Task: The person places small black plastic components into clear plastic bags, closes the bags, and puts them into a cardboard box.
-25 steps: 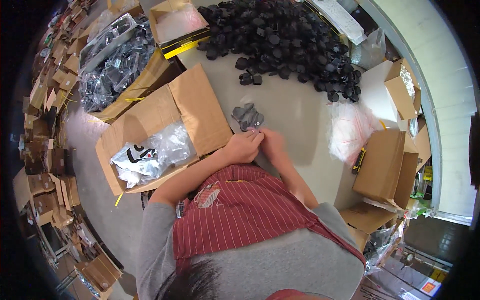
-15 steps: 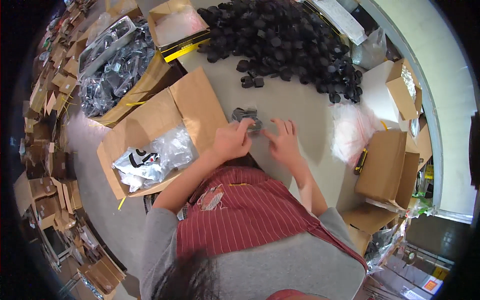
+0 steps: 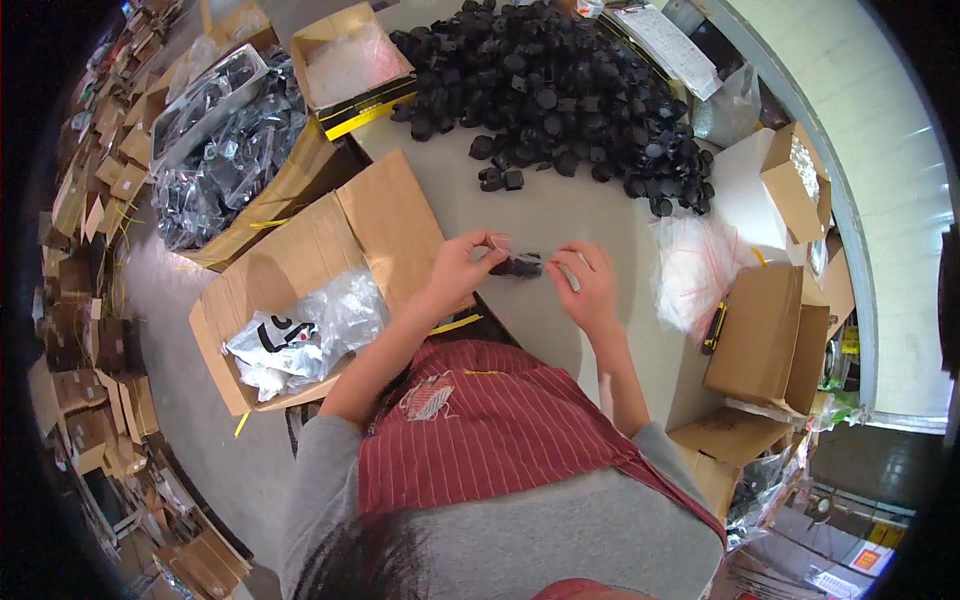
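In front of me, a small clear plastic bag with a black plastic part [image 3: 522, 266] inside spans the gap between my hands. My left hand [image 3: 466, 268] pinches the bag's edge between thumb and forefinger. At the other end, my right hand [image 3: 586, 284] has its fingers curled together at the bag's edge; its exact grip is hard to make out. Beyond them lies a large heap of black plastic parts [image 3: 560, 110], with a couple of loose parts [image 3: 500, 179] on its near side. Right of my hands is a pile of clear bags with red lines [image 3: 690, 270].
An open cardboard box [image 3: 290, 250] with clear bags stands at my left; behind it is a carton full of bagged black parts [image 3: 235, 160]. A yellow-and-black utility knife [image 3: 714, 328] lies by a cardboard box [image 3: 755, 330] at right. A smaller box [image 3: 350, 60] sits at the back.
The bagged black part has come slightly closer to me and to the right. My hands, bent over it before, have spread apart, the right one shifting right with its fingers curling in.
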The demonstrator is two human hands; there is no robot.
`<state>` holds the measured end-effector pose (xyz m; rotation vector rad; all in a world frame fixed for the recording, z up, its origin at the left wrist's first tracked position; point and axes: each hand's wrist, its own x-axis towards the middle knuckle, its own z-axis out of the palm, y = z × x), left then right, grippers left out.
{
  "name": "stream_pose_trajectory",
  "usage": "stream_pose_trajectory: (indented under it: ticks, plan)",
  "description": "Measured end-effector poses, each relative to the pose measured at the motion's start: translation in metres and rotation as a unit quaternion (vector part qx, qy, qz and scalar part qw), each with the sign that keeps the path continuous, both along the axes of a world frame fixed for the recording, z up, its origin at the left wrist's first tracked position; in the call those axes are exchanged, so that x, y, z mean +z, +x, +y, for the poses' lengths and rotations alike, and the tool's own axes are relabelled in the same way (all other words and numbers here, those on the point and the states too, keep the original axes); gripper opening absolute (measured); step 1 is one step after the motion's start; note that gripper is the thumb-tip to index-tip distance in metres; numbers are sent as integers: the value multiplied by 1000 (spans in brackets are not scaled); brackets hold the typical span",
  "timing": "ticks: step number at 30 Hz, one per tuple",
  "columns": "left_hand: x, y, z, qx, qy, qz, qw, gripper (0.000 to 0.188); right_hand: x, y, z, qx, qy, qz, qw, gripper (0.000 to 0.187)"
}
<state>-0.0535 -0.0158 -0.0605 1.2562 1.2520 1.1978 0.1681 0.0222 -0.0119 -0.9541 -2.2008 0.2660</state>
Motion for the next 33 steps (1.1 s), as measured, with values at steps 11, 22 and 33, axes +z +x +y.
stream_pose_trajectory:
  ticks: [11,22,33]
  plan:
    - [8,-3,16,42,5,-82,996,10,-5,-12,16,34,-93,60,993,12]
    - [48,10,6,32,191,199,961,8,14,-32,-1,40,-89,23,995,15]
    - [61,16,7,9,221,157,963,8,24,-12,-9,87,-49,21,995,15]
